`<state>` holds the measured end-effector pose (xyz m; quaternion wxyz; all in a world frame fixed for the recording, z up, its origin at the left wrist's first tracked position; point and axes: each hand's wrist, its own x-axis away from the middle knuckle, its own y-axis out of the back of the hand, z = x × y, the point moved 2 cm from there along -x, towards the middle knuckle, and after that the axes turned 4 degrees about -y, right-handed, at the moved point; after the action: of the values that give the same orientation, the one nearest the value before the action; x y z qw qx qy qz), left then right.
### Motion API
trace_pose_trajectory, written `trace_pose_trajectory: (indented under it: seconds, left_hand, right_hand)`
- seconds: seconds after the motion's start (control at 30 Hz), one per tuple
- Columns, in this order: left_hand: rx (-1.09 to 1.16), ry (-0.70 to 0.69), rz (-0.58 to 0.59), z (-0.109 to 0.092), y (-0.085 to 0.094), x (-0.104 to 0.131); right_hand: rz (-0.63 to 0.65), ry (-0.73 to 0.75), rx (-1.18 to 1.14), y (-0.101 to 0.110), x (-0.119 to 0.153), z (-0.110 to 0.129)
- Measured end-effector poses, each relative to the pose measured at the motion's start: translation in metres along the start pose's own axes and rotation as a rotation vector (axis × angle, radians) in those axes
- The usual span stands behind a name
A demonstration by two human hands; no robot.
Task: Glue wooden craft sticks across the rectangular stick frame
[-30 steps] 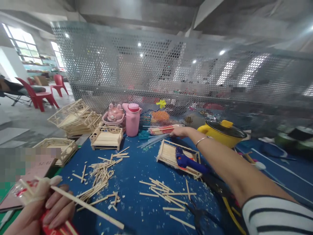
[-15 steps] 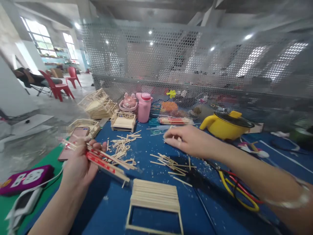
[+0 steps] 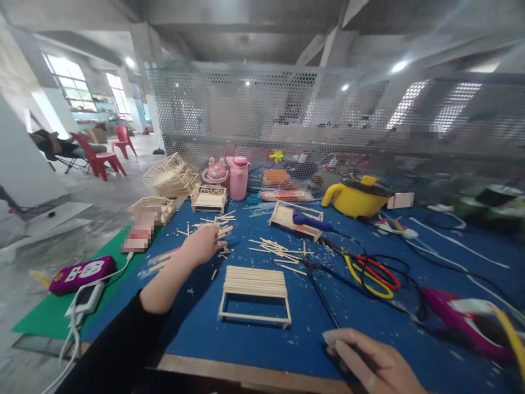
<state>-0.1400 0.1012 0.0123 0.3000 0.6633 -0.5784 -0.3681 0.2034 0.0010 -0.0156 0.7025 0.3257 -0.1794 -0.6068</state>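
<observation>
My left hand reaches over a loose heap of wooden sticks, its fingers curled round a few sticks, one showing a red end. A clear packet of sticks shows beside my left wrist; whether the hand also grips it is hidden. At the front right, my right hand is closed, thumb and forefinger together; anything between them cannot be made out. Between the hands lies a small stick-built frame, slatted at the back and hollow in front. Behind it is another scatter of sticks.
A blue glue gun rests on a small wooden frame. Pliers, yellow-and-red-handled scissors and cables lie to the right. At the back stand a pink bottle, a yellow pot and small wooden furniture.
My right hand has drawn back from the far middle to the front right, uncovering the glue gun. My left hand has moved rightward onto the stick heap. The view has shifted.
</observation>
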Motion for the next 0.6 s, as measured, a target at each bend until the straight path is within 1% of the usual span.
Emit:
trace_pose_trajectory:
  seconds: [0.03,0.1,0.17,0.23,0.27,0.33,0.43,0.5,0.6]
  left_hand:
    - [-0.086,-0.013,0.002,-0.002,0.001,-0.003]
    - [-0.223,-0.03,-0.031,-0.004,0.01,-0.002]
    - [-0.318,-0.024,-0.082,0.002,0.022,0.009]
    - [-0.384,0.009,-0.089,0.014,0.028,0.027]
    - [-0.407,0.03,-0.066,0.023,0.027,0.036]
    - [-0.44,0.069,-0.003,0.04,0.02,0.049]
    - [-0.464,0.102,0.051,0.057,0.006,0.055]
    - [-0.471,0.118,0.046,0.06,-0.001,0.049]
    - [-0.478,0.134,0.032,0.054,-0.008,0.036]
  right_hand:
    - [-0.013,-0.021,-0.038,-0.005,0.001,-0.005]
    - [-0.058,-0.038,-0.082,-0.012,0.003,-0.015]
    - [-0.092,-0.045,-0.094,-0.015,0.004,-0.023]
    - [-0.09,-0.054,-0.086,-0.016,0.004,-0.026]
    - [-0.085,-0.058,-0.077,-0.017,0.004,-0.026]
    - [-0.074,-0.053,-0.058,-0.018,0.002,-0.023]
    - [-0.055,-0.038,-0.003,-0.023,-0.002,-0.016]
    - [-0.042,-0.037,0.04,-0.027,-0.004,-0.014]
    - [-0.041,-0.052,0.073,-0.029,-0.004,-0.017]
